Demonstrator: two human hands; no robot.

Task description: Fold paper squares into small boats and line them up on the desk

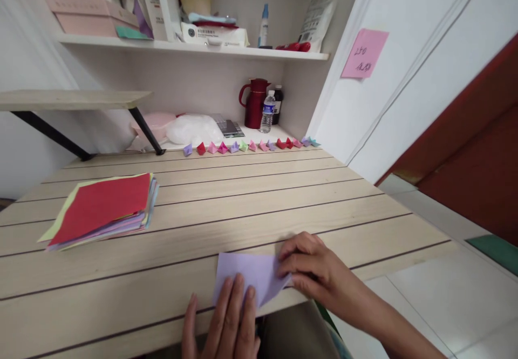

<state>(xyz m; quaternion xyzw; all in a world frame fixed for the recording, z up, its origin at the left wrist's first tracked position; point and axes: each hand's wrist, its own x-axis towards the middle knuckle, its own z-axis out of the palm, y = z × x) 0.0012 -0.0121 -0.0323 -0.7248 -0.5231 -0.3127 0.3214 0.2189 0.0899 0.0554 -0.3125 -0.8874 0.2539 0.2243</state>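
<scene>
A light purple sheet of paper (253, 270) lies at the table's front edge, its right side lifted a little. My left hand (230, 321) rests on its lower left part with the fingers stretched out. At the paper's right edge, the fingers and thumb of my right hand (309, 267) pinch the sheet. To the left sits a stack of coloured paper (109, 202), a red sheet on top. Along the back of the table runs a row of small folded paper pieces (222, 147) in purple, red, pink, green and blue.
A raised wooden stand (76, 100) with black legs is at the back left. Behind the row are a white plastic bag (194, 129), a red jug (256, 102) and a water bottle (267, 113). The wooden table (324, 208) ends at the right above a tiled floor.
</scene>
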